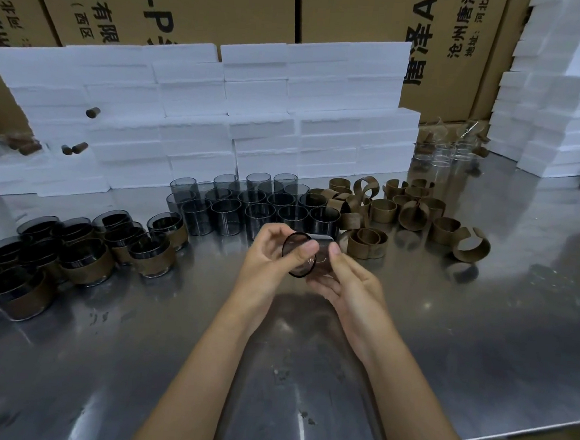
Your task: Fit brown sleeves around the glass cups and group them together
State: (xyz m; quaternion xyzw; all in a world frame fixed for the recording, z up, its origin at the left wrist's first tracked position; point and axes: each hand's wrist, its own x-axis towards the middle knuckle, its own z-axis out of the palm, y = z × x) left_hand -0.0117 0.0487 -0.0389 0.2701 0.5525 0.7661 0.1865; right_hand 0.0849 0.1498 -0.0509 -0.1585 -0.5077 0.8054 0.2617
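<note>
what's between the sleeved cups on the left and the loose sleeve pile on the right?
Head view: the block of bare dark glass cups stands between the sleeved cups and the loose brown sleeves.

You work at a shiny steel table (479, 336). Take the block of bare smoky glass cups (241, 202) at its middle as your landmark. Just right of them lies a loose heap of brown sleeves (395, 210), some curled open. Left of them and nearer you stand the sleeved cups (73, 249), grouped together. Behind them white foam blocks (203, 117) are stacked in a wall. Far right of them, at the back, stand some clear glasses (447, 155).
</note>
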